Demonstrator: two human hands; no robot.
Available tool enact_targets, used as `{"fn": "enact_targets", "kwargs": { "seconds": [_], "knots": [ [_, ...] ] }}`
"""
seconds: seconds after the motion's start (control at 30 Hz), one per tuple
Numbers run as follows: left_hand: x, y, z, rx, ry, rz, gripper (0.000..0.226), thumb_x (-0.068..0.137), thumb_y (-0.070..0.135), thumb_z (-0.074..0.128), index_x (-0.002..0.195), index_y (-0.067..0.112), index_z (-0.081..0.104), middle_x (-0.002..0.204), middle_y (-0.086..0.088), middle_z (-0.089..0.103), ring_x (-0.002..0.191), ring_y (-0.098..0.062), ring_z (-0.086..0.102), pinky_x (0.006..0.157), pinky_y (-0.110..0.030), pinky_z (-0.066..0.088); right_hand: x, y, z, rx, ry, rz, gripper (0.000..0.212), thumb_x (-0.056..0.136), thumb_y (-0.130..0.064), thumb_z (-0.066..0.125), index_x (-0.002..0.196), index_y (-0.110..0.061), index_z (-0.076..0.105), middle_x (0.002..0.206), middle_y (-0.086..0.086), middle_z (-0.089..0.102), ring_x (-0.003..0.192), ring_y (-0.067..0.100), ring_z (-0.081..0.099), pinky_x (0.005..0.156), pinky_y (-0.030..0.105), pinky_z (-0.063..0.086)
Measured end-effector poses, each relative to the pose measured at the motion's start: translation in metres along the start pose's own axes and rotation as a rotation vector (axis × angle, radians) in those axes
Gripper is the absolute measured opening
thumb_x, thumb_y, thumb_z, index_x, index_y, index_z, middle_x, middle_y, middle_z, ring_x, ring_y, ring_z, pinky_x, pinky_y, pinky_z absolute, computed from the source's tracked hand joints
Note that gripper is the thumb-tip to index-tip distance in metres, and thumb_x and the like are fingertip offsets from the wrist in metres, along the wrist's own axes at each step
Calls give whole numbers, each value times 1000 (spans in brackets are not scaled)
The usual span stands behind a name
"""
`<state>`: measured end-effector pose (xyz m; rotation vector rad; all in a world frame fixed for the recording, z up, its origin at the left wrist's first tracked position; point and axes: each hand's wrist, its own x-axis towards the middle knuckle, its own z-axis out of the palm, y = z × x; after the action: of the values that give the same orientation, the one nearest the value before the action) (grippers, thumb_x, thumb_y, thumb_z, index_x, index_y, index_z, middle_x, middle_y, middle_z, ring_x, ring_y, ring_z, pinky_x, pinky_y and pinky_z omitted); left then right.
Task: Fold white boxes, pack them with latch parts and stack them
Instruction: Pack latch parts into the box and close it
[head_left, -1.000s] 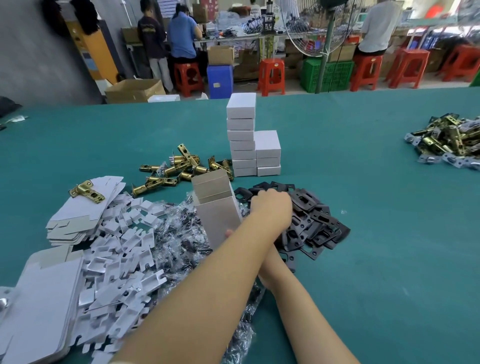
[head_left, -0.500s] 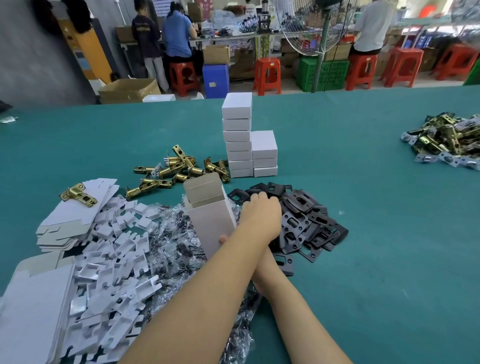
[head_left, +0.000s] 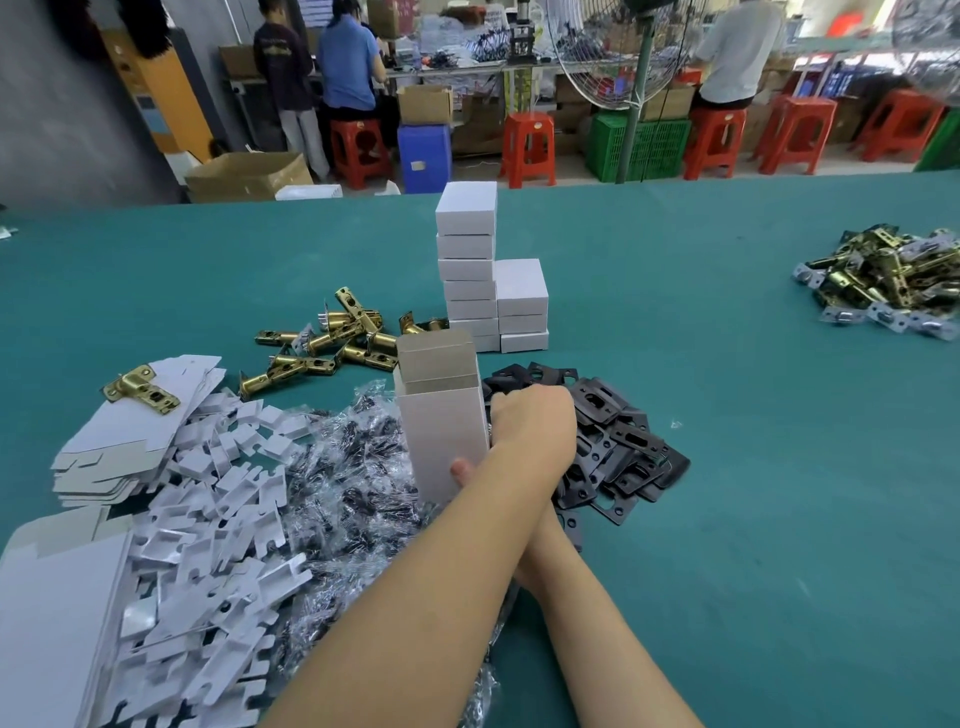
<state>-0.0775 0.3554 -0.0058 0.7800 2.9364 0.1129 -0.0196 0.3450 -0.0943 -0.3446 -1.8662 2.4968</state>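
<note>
White box (head_left: 441, 431), folded upright with its top flap open, is held above a heap of small clear bags (head_left: 343, 478) on the green desk (head_left: 727, 467). It is gripped from below by the right hand (head_left: 462, 470), mostly hidden; only 1 fingertip is seen on its front face. The left hand (head_left: 535, 421), crossed over the right arm, is reached into the pile of black plates (head_left: 618, 441) beside the box; whether its fingers hold a plate cannot be told. Behind, 2 stacks of finished boxes (head_left: 470, 270) are set beside brass latches (head_left: 332, 348). With arms crossed, the box could be tipped or crushed, or several plates lifted at once.
</note>
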Motion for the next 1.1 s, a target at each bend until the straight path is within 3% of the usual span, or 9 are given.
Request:
{"fn": "enact_targets", "kwargs": {
  "seconds": [0.2,0.3,0.4,0.5,0.63,0.73,0.83,0.97,1.1],
  "knots": [
    [-2,2,2,67,241,141,20,91,18,63,110,22,66,113,-1,56,112,-25,45,97,-41,34,4,-4,11,174,6,-6,64,56,-40,90,113,-32,61,112,4,71,98,25,65,95,50,55],
    [-15,-1,-1,-21,347,259,21,100,26,53,115,22,67,113,0,51,109,-23,42,95,-36,36,7,-5,14,80,21,-20,37,87,-6,77,108,-28,56,118,9,65,97,19,64,88,38,59],
    [-41,-10,-17,-195,425,347,26,103,28,47,117,19,67,110,1,60,98,-20,57,84,-34,48,6,-3,9,49,-40,30,33,94,2,67,105,-29,60,94,-12,73,76,-9,67,63,11,53],
    [-72,-22,-40,-355,611,395,18,98,19,60,109,16,73,99,1,68,83,-20,65,69,-39,56,-1,-5,-1,7,-16,29,34,100,10,50,104,-20,64,100,0,73,69,-5,70,61,13,54],
    [-100,-57,-81,-609,756,379,17,91,12,66,105,16,75,91,7,71,77,-7,64,69,-22,53,-6,-13,4,30,-86,-103,17,95,-19,68,112,-24,69,106,4,76,81,16,71,72,30,60],
    [-108,-94,-108,-722,745,224,16,92,15,71,103,25,76,84,19,71,64,-3,60,58,-14,45,-9,-15,7,78,-141,-107,32,87,-36,76,118,-33,69,99,4,75,70,21,65,63,31,57],
    [-106,-126,-119,-708,683,78,17,90,16,74,94,32,77,79,10,74,67,-18,66,65,-38,56,-11,-17,9,90,-150,-113,36,85,-39,78,119,-34,68,100,4,74,70,22,64,62,32,56],
    [-104,-142,-116,-559,632,2,15,91,18,73,90,32,78,72,18,69,58,0,56,56,-16,42,-15,-20,10,87,-154,-119,34,86,-37,76,119,-33,68,104,6,74,71,22,63,62,32,56],
    [-100,-137,-108,-464,533,0,11,92,22,72,96,29,79,72,23,65,58,5,54,57,-22,37,-16,-21,11,74,-154,-128,29,90,-31,74,118,-32,68,102,6,74,71,21,64,62,30,55]
  ]
}}
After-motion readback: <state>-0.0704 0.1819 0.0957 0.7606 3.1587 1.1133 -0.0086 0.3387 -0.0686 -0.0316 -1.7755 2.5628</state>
